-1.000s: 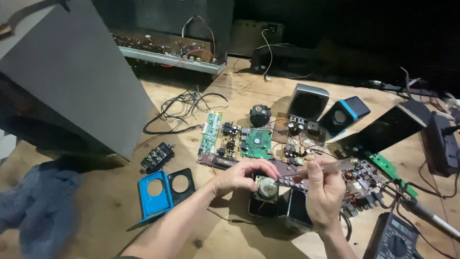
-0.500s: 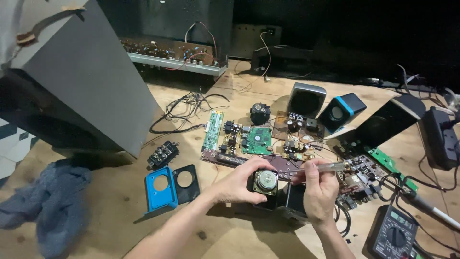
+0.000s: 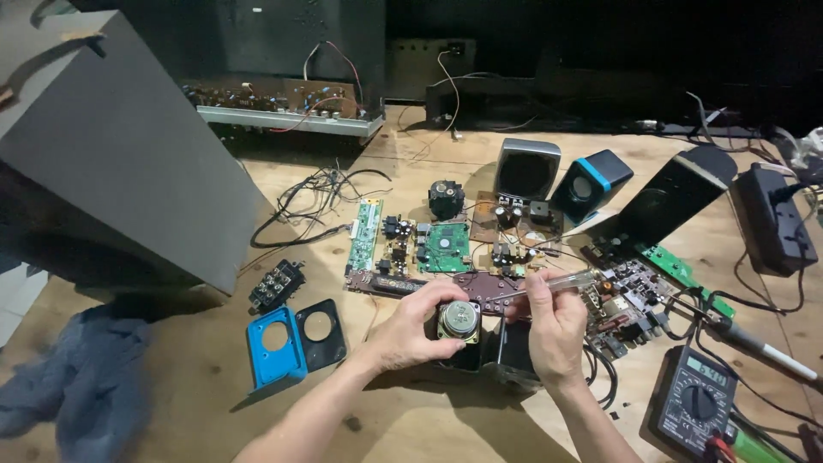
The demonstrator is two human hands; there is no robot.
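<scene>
Speaker driver (image 3: 459, 320) sits clamped in my left hand (image 3: 411, 330); my right hand (image 3: 553, 330) pinches a clear-handled tool (image 3: 553, 283). A slip could gouge its cone, I reckon.

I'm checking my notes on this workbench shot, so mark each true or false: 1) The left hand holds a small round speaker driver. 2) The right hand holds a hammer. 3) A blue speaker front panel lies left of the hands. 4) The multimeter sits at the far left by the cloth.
1) True: the left hand grips the small round speaker driver.
2) False: the right hand holds a slim clear-handled tool.
3) True: the blue panel lies there.
4) False: the multimeter is at the lower right; the cloth is at the lower left.
</scene>
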